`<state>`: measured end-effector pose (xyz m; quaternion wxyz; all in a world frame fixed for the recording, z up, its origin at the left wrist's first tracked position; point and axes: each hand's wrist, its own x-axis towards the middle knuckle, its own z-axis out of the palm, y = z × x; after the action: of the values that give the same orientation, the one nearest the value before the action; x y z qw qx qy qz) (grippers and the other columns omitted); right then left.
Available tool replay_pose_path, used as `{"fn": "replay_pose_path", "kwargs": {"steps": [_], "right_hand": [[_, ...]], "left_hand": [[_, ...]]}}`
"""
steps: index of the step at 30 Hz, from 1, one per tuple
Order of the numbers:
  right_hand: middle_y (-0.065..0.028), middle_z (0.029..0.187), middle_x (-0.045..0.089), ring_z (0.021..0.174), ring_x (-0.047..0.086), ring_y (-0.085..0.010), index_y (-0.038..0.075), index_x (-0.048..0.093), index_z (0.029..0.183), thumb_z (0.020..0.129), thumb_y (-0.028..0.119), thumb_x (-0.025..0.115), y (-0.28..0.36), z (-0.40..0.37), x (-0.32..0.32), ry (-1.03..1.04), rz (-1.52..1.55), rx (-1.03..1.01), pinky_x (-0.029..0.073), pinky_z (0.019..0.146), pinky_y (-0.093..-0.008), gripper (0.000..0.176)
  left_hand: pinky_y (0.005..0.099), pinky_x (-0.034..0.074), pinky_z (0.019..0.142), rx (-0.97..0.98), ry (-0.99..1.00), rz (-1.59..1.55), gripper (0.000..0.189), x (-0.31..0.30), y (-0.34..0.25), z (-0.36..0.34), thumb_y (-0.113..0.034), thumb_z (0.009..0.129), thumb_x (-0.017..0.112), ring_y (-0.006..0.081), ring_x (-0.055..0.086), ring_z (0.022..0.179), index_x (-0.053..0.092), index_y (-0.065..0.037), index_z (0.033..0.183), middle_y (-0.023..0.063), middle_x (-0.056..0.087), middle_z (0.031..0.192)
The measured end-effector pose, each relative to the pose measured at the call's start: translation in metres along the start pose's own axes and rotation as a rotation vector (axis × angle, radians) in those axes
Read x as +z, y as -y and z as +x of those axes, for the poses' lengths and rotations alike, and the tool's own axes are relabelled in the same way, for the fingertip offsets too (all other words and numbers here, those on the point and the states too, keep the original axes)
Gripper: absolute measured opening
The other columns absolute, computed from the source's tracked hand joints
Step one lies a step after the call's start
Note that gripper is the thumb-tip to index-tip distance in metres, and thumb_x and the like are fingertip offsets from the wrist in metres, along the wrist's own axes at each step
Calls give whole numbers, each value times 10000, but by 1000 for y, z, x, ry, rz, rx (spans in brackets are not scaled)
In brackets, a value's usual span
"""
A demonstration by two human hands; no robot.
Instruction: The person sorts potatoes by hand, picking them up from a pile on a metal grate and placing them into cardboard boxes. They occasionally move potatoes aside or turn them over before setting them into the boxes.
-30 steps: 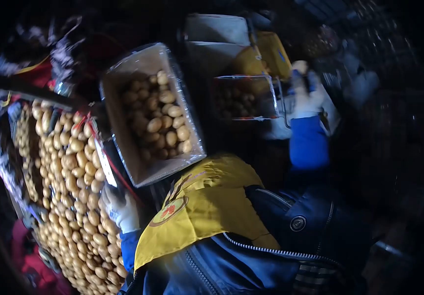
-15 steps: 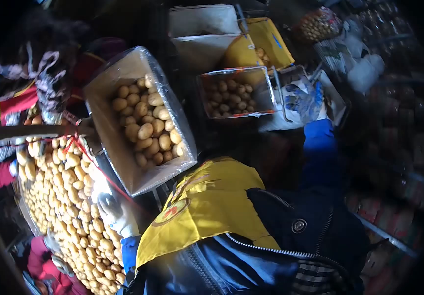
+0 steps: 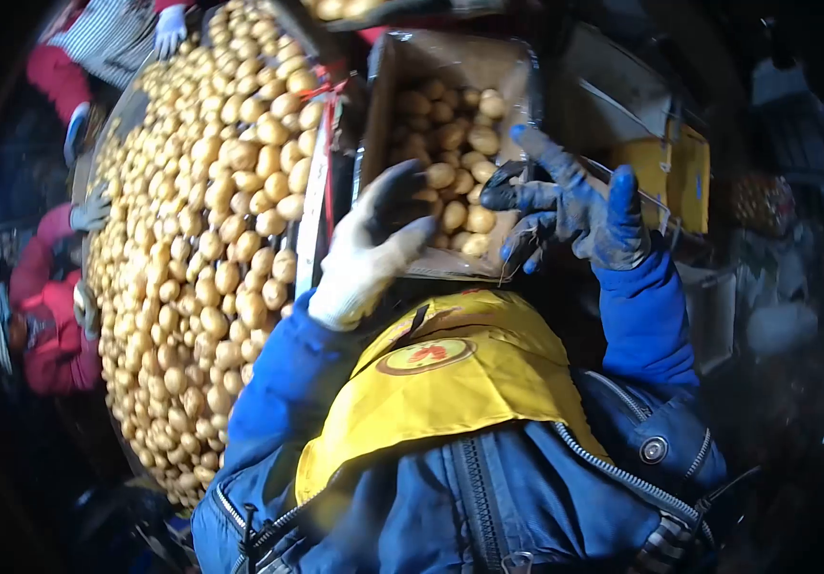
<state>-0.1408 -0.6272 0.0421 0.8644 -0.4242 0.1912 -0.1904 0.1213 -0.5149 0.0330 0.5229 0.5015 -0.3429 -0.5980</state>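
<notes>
My left hand (image 3: 373, 247), in a white glove with dark fingers, hovers at the near left corner of a plastic-lined cardboard box (image 3: 455, 59). Its fingers are apart and nothing shows in them. My right hand (image 3: 579, 210), in a blue and grey glove, is over the box's right side with fingers spread, and I see nothing held. Potatoes (image 3: 450, 134) lie in the box, partly covered from view by both hands.
Left of the box, a broad heap of potatoes (image 3: 211, 249) fills a sorting table with a pale edge (image 3: 314, 215). Across it are people in red sleeves, a gloved hand (image 3: 171, 31) among them. A yellow crate (image 3: 684, 177) and a white bin (image 3: 713, 311) stand at right.
The view has swung left, bringing more of the potato heap into sight. My right hand has left the white bin for the box, and my left hand has come from the heap to the box's corner.
</notes>
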Motion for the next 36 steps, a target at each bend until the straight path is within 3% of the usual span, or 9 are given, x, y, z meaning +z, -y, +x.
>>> {"fn": "replay_pose_path", "kwargs": {"steps": [3,9,12,16,22,26,28,34,36], "right_hand": [[-205,1446,546,1218,638,-323,64,222,1620,783,920,479,23,33,55,11,-350,112,430,1116,-461,1224],[-240,1501,483,1089,704,-326,135,155,1641,852,805,567,-19,64,29,249,-185,147,609,822,-384,1114],[-269,1437,538,1010,709,-253,104,96,1643,748,956,451,-23,62,55,43,-250,154,589,866,-369,1285],[-311,1526,422,1103,690,-398,206,96,1650,829,876,486,-31,55,27,-20,103,-47,610,848,-478,1130],[-286,1592,332,1257,585,-434,165,100,1649,801,906,472,-31,69,51,-118,108,-93,541,982,-523,1186],[-266,1632,268,1401,452,-429,151,96,1651,821,864,519,-40,74,68,-127,57,-138,409,1121,-539,1173],[-258,1643,249,1440,396,-414,149,92,1652,804,860,548,-45,89,87,-215,-15,-97,328,1166,-536,1197],[-197,1678,202,1500,307,-375,128,72,1652,661,859,700,-57,81,77,-177,-192,-113,210,1211,-502,1382],[-139,1657,266,1507,319,-285,67,150,1637,918,637,648,-54,68,60,-71,-286,-190,328,1181,-449,1044]], "left_hand": [[354,569,894,-183,189,-171,493,-4,3,10,-110,948,706,180,649,1100,537,42,1385,101,664,1258],[329,572,771,-108,-153,-257,285,-12,7,-4,-54,877,769,213,695,827,656,56,1115,137,723,956],[295,532,691,-96,-277,-361,265,-27,17,-6,-66,872,775,182,654,740,669,59,1080,111,710,889],[265,503,664,13,-413,-434,221,-56,18,-14,-89,891,763,147,640,714,684,52,1042,100,715,869],[257,538,731,-80,-254,-224,295,-30,8,-17,-124,938,744,123,664,764,640,46,1156,64,704,917],[319,552,821,189,-262,153,467,-18,13,-10,-101,869,805,193,679,920,600,22,1270,87,690,1048],[366,550,852,533,-300,791,561,-18,13,-9,-89,801,839,278,678,961,587,14,1291,135,678,1057],[326,562,839,513,-221,935,361,-24,24,-5,22,822,741,230,700,946,696,-4,1180,111,705,1059],[319,568,794,362,-218,678,307,-30,33,-4,-6,868,737,188,696,932,704,9,1173,91,727,1020]]}}
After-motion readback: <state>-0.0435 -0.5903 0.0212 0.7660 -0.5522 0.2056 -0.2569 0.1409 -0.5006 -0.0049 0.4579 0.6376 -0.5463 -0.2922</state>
